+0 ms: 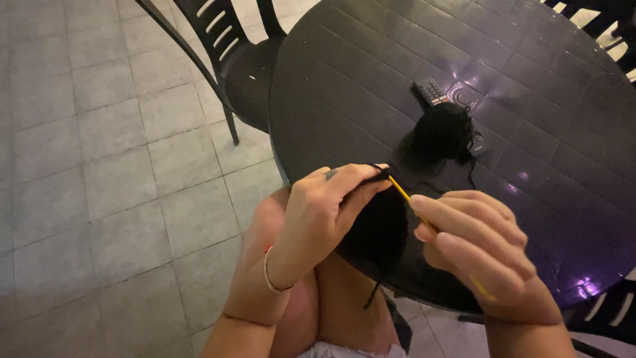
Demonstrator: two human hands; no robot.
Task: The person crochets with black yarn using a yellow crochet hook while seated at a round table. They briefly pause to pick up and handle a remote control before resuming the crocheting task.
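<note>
Black knitted piece point(377, 229) hangs pinched in left hand point(324, 212), fingers closed on its top edge. Right hand point(480, 255) curled tight around yellow crochet hook point(404, 194), tip at the fabric. Yarn ball point(440, 136) and remote point(432, 91) on dark round table point(344, 86).

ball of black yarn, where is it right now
In the head view the ball of black yarn sits on the round black table, beside the remote control, beyond both hands.

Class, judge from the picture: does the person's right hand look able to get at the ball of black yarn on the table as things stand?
Probably yes. The ball of black yarn lies on the table just beyond the right hand, with nothing between them. However, that hand is gripping a yellow crochet hook.
</note>
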